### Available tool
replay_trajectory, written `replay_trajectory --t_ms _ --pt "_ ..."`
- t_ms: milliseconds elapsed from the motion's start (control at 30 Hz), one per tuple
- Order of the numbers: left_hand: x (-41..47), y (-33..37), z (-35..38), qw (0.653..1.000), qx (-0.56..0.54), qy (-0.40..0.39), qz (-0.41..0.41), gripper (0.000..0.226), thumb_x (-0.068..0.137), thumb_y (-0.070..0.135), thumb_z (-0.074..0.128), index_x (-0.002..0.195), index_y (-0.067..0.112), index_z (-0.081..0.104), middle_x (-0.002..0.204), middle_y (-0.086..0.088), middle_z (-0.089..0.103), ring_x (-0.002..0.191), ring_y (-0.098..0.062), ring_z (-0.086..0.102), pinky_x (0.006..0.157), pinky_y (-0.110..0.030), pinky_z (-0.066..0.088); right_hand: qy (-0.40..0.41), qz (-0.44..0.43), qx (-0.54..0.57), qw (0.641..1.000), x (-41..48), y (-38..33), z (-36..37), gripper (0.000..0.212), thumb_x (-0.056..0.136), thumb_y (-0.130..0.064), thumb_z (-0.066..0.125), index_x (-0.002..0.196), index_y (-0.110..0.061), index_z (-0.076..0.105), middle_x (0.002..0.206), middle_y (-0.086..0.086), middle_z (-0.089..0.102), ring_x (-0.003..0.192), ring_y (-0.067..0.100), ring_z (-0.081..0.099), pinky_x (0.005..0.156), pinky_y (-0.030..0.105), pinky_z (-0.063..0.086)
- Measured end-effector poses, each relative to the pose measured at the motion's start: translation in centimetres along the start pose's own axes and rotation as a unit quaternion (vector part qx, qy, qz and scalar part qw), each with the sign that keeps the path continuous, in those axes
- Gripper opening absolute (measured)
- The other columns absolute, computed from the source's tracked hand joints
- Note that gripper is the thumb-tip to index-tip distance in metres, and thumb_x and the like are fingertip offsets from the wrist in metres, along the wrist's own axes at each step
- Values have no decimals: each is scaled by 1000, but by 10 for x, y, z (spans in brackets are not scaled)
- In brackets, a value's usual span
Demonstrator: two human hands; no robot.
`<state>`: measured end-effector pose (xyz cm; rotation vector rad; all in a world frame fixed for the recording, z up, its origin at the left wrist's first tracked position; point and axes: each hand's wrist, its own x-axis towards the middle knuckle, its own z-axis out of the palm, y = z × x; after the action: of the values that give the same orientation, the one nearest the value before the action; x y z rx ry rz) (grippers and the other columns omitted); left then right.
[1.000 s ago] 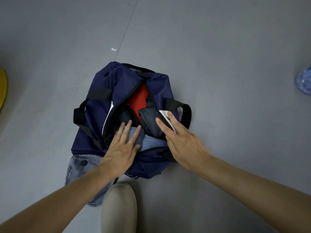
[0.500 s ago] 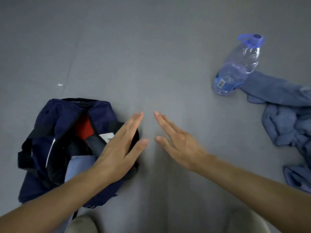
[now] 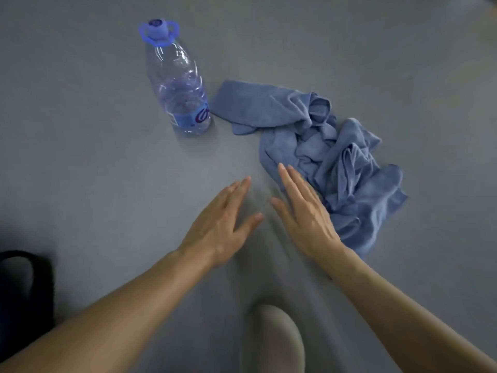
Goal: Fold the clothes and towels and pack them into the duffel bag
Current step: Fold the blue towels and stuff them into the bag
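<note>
A plain grey floor [image 3: 80,162] fills the whole view, matte and evenly lit. Over it, two hands are spread flat with straight fingers and hold nothing. The left hand [image 3: 219,224] is over bare floor. The right hand [image 3: 305,211] is just beside it, its outer edge over the near rim of the one crumpled blue towel [image 3: 330,146]; whether it touches the cloth cannot be told. By the towel's far left end stands one clear water bottle [image 3: 177,84], upright, with a blue cap. One dark corner of the duffel bag [image 3: 40,286] shows at the left edge, well apart from the towel.
</note>
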<state>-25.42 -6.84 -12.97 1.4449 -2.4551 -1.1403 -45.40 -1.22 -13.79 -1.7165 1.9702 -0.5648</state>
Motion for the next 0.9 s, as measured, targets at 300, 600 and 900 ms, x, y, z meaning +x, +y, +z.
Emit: replay_trajectory --t_ms 300,600,900 --pt "-3 38 49 993 70 -94 2 79 94 70 26 158 37 -7 169 2 9 154 -14 10 125 -34 13 140 113 -178 967 -68 75 13 50 88 -33 62 136 -19 60 153 14 43 145 37 32 116 56 25" --pt "-59 66 -35 995 94 -18 -30 63 104 46 40 159 37 10 165 8 22 150 -8 18 122 -22 14 116 126 -4 985 -65 40 -32 19 98 -16 53 93 -17 71 94 0 59 84 24 54 72 36 46" --pt "-189 121 -189 976 87 188 -60 39 95 42 63 133 38 59 132 23 58 124 0 51 98 -10 30 70 -96 68 991 -16 -171 -162 14 91 -17 58 93 -28 66 88 -9 65 82 14 58 73 37 47"
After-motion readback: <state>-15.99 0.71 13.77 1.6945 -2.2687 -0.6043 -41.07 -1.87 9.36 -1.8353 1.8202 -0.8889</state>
